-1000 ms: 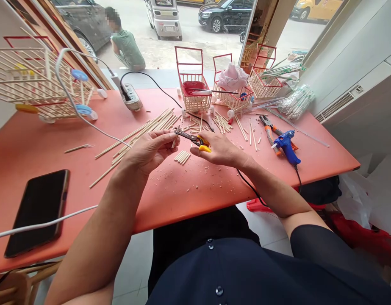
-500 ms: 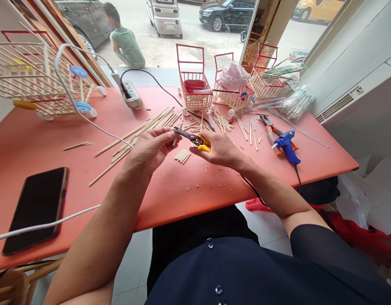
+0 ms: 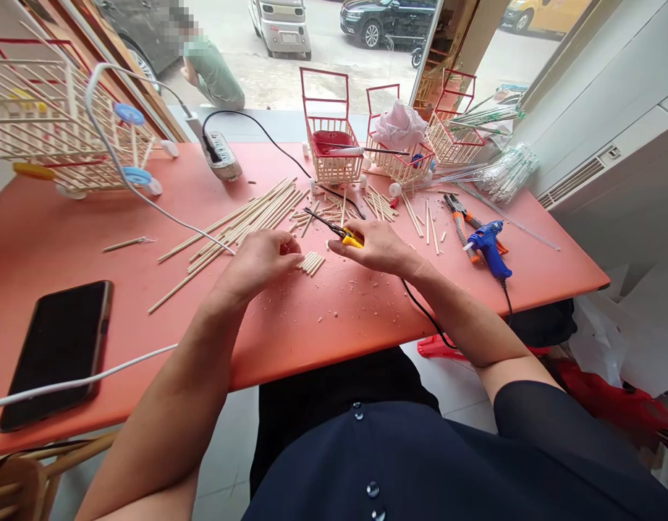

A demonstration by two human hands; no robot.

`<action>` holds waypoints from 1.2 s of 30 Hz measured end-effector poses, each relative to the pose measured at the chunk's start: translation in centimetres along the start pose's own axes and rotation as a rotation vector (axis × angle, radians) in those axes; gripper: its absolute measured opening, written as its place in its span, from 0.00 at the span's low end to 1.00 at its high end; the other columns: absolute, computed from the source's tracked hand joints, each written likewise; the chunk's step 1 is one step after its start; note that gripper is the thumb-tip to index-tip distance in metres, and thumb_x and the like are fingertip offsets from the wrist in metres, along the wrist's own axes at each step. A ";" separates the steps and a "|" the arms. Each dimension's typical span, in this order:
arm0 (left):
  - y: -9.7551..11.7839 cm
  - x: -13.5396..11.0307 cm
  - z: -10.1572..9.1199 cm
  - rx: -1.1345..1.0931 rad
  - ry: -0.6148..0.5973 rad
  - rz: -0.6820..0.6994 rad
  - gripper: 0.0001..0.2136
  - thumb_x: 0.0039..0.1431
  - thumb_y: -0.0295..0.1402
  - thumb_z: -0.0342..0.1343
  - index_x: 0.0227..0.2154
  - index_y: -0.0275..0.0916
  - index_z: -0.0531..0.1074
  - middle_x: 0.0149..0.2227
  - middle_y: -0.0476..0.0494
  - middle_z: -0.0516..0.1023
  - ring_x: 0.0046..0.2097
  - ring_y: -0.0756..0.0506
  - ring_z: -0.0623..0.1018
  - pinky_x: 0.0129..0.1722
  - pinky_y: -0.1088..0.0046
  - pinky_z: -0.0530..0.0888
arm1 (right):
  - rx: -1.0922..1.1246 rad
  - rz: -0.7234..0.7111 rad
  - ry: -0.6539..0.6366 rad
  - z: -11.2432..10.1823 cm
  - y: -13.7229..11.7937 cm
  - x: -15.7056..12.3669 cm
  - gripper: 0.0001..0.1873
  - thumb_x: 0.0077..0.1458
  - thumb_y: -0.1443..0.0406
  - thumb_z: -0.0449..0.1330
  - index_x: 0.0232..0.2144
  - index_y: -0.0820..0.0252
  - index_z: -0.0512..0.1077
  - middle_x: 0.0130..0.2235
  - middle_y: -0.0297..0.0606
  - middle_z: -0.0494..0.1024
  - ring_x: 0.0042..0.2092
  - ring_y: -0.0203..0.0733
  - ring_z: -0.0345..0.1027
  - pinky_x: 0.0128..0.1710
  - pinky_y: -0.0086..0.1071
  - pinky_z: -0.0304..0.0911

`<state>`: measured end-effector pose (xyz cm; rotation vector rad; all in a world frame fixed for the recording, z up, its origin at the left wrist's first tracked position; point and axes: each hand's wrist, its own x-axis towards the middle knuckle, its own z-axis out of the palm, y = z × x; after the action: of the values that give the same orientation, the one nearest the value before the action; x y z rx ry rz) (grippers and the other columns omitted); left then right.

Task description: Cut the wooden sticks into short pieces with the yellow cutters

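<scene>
My right hand [image 3: 378, 246] is closed around yellow-handled pliers [image 3: 351, 237], whose dark jaws point left and stand slightly apart. My left hand [image 3: 265, 262] is down at the table with thumb and fingers bent together. Its fingertips meet the left end of a neat row of short wooden sticks [image 3: 313, 264]; what they pinch, if anything, is hidden. Behind that hand, long wooden sticks [image 3: 258, 217] lie in a slanting bundle. More cut sticks [image 3: 381, 204] are scattered beyond the pliers.
Small stick-built carts with red handles, one cart [image 3: 334, 155] in the middle, line the back. A blue glue gun [image 3: 491, 250] and orange-handled pliers [image 3: 459, 221] lie right. A phone [image 3: 56, 354], white cable [image 3: 165, 213] and power strip [image 3: 223, 159] are left. Outside sits a person [image 3: 211, 69].
My left hand has moved down from the jaws to the row of short sticks. The pliers have come away from the stick held there, and their jaws have parted.
</scene>
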<state>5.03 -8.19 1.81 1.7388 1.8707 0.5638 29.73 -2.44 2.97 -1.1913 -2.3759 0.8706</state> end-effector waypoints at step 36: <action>-0.5 0.8 0.3 -1.106 0.014 -0.177 0.22 0.33 0.42 0.87 0.29 0.39 0.86 0.38 0.38 0.92 0.47 0.39 0.90 0.43 0.70 0.81 | 0.084 -0.037 -0.128 -0.5 -0.6 -0.2 0.38 0.62 0.28 0.57 0.29 0.54 0.60 0.32 0.31 0.65 0.38 0.39 0.59 0.41 0.36 0.49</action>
<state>4.81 -7.50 1.23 0.8166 1.2481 1.2234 29.78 -2.69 3.73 -1.0860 -2.4266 1.0518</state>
